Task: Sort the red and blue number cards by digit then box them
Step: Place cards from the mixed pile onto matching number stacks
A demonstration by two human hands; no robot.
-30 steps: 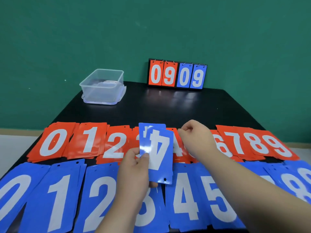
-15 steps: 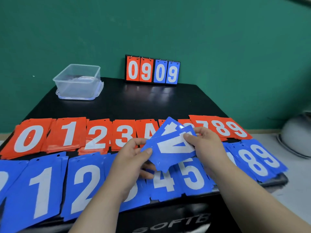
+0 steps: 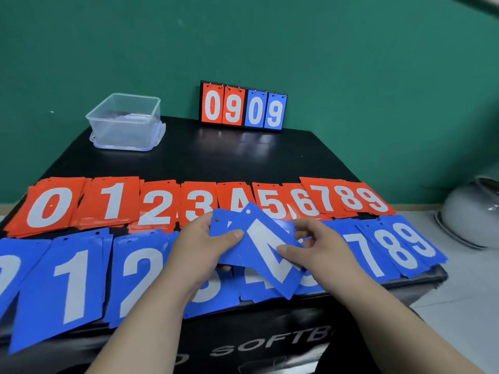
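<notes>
Nearest the camera, both hands meet over the front edge of the black surface [image 3: 243, 157]. The left hand [image 3: 205, 247] pinches a small fan of blue 4 cards [image 3: 270, 247], thumb on top near the punched corner and fingers [image 3: 224, 267] curled beneath. The right hand [image 3: 321, 249] pinches the same fan from the other side, thumb pressed on the white digit. The fan is held tilted just above the 3, 4 and 5 piles of the blue row [image 3: 73, 279], which runs left to right in digit order, ending at 9; the low end runs off the picture's left edge. Behind it the red row [image 3: 113, 201] lies sorted 0 to 9 in overlapping piles. Further back on the left stands the clear box [image 3: 125, 122]; what lies inside it I cannot tell. A flip scoreboard [image 3: 243, 107] reading 0909 stands against the green wall. Judgement: sorting looks all but done, with these 4s to square up and lay down; boxing has seemingly not begun. Compared with a second ago, the left hand alone held the fan upright while the right hovered by the red 5 and 6; the right has since joined the grip and the cards have swung round to a slant.
</notes>
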